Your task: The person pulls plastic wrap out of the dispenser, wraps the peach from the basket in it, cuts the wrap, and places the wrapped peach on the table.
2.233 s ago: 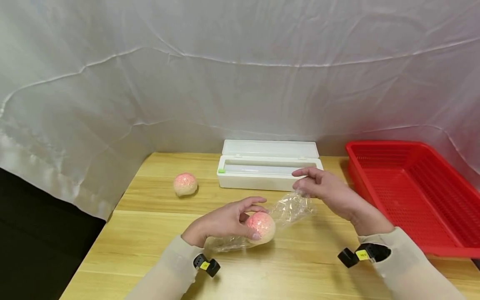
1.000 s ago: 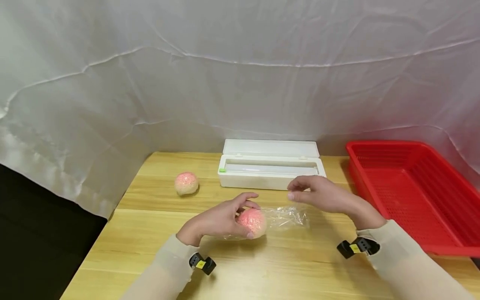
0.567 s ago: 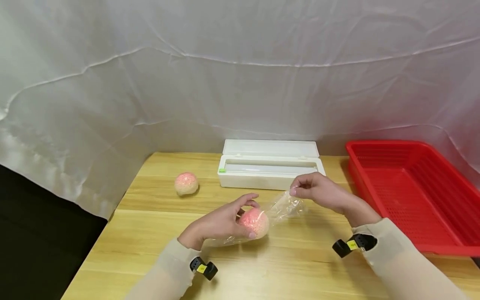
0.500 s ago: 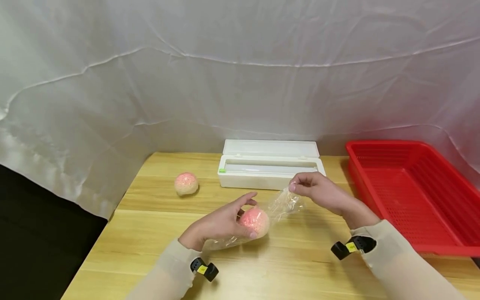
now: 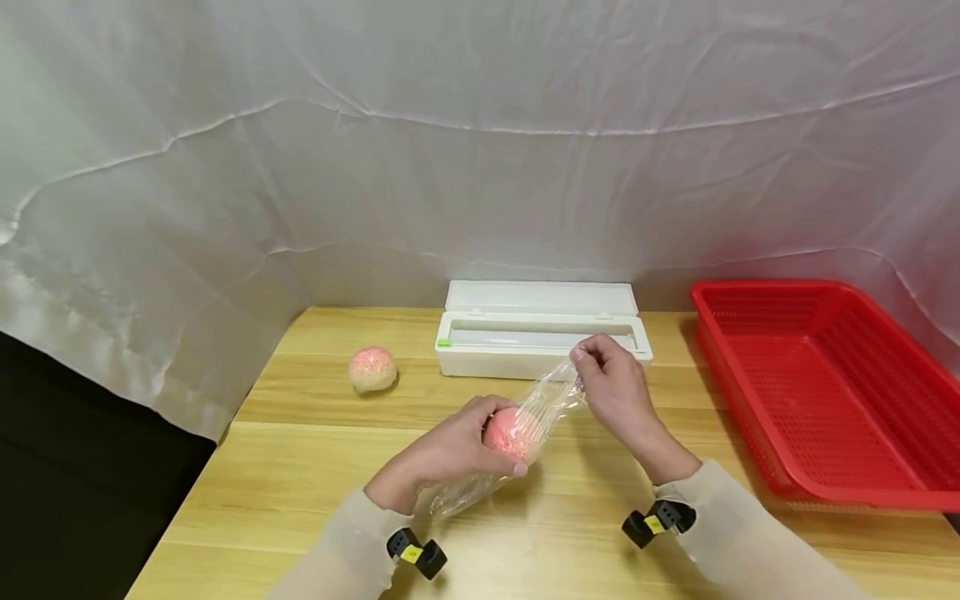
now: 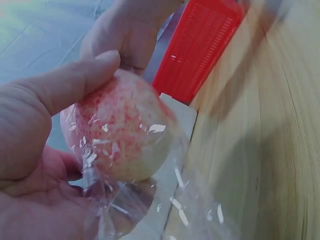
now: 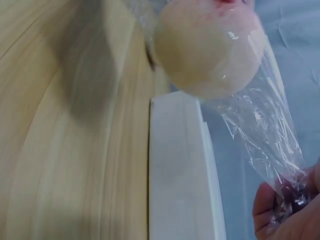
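My left hand (image 5: 450, 450) grips a pink and cream peach (image 5: 510, 435) above the table, thumb on its near side. Clear cling film (image 6: 107, 160) covers the peach, with a loose crumpled tail hanging below the left hand. Up and to the right, my right hand (image 5: 618, 392) pinches a gathered end of the film (image 7: 267, 135), which stretches in tight creases from the peach to its fingers. Another peach (image 5: 372, 369) sits on the table at the left; its lower part has a whitish, glossy look.
At the back stands a white cling film box (image 5: 525, 362), its lid raised, with a roll inside and a green slider at its left end. A red plastic basket (image 5: 757, 433) is on the right side of the wooden table (image 5: 300, 500). Pale cloth (image 5: 480, 192) hangs behind.
My right hand let go of the film, then took hold of its end again and pulled it taut up from the peach. The wrist has swung inward. The left hand keeps its grip, turning the peach slightly.
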